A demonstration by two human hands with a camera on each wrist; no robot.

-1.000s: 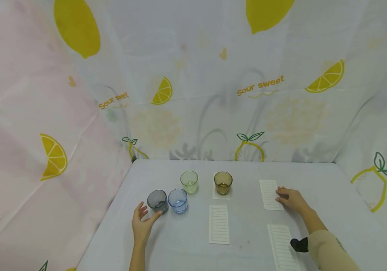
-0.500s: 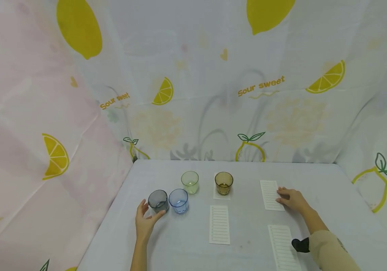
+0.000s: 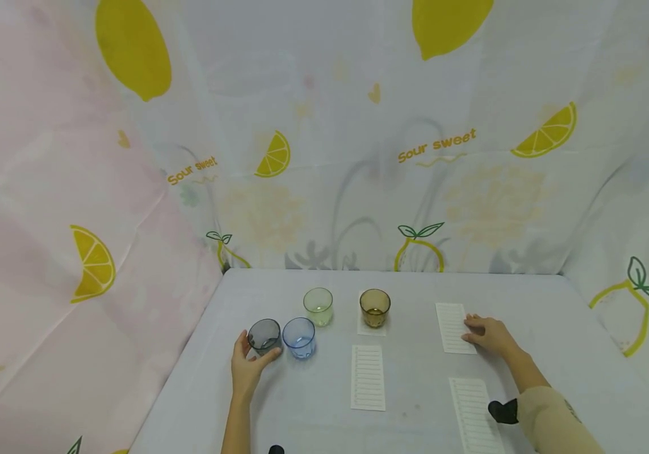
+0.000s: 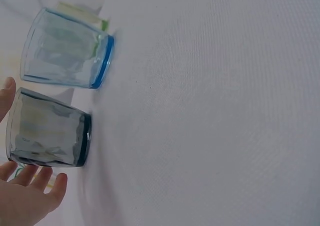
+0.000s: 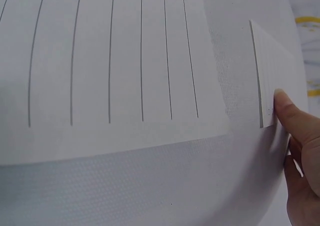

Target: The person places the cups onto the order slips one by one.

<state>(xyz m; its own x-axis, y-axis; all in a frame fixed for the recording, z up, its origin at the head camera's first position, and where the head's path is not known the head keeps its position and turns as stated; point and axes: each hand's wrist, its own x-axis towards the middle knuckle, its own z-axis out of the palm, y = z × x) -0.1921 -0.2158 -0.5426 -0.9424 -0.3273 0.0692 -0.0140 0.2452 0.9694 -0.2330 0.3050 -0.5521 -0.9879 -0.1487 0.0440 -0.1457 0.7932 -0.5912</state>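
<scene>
A smoky grey glass (image 3: pixel 264 336) stands upright on the table at the left. My left hand (image 3: pixel 246 372) is around it, fingers at its left side and thumb in front. In the left wrist view, the fingers lie close along the grey glass (image 4: pixel 47 131); the thumb is near its rim, and firm contact cannot be told. My right hand (image 3: pixel 491 334) rests at the right edge of a ruled white card (image 3: pixel 453 328). In the right wrist view, a fingertip of the right hand (image 5: pixel 305 146) touches the far card (image 5: pixel 272 71), and other fingers bend below.
Beside the grey glass is a blue glass (image 3: pixel 299 340), with a pale green glass (image 3: pixel 318 308) behind. An amber glass (image 3: pixel 374 309) stands on a card. Other ruled cards lie at the middle (image 3: pixel 368 378) and front right (image 3: pixel 474 410). A lemon-print cloth (image 3: pixel 324 208) hangs behind the table.
My left hand has moved slightly right and forward, its fingers and thumb coming closer around the grey glass. My right hand has stayed at the card. The glasses have not moved on the table.
</scene>
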